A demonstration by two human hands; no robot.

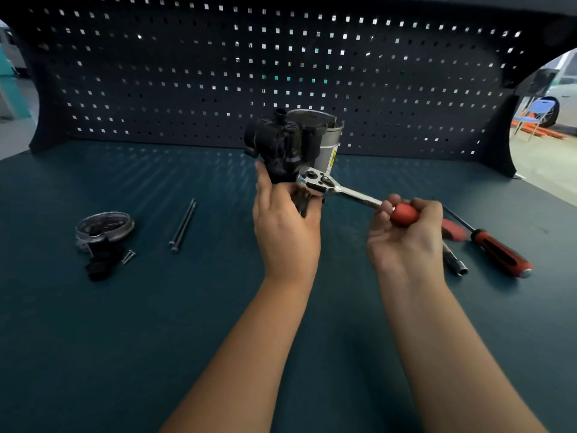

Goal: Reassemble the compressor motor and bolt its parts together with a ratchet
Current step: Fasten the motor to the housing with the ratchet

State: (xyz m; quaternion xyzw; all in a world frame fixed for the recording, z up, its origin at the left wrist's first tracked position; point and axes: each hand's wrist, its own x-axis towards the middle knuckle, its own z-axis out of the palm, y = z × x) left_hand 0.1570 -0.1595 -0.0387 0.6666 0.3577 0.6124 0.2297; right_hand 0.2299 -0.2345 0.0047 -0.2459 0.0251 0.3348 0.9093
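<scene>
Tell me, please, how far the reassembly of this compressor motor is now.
Done: the black pump head looks joined to the silver motor can. In hand: the left hand holds the black pump head while the right hand grips the ratchet, set against it. Left: two long bolts, the round cover and small screws lie loose on the table.

Workshop, plainly: dark perforated pegboard (187,73) behind a teal-matted table (93,339); ratchet (356,195), red-handled screwdriver (499,254), socket extension (454,264), long bolts (184,225) and loose screws (128,257) out around a compressor motor (281,145). Past the right edge, bright open floor with a parked white car (559,100) and a blue chair (538,109).
</scene>
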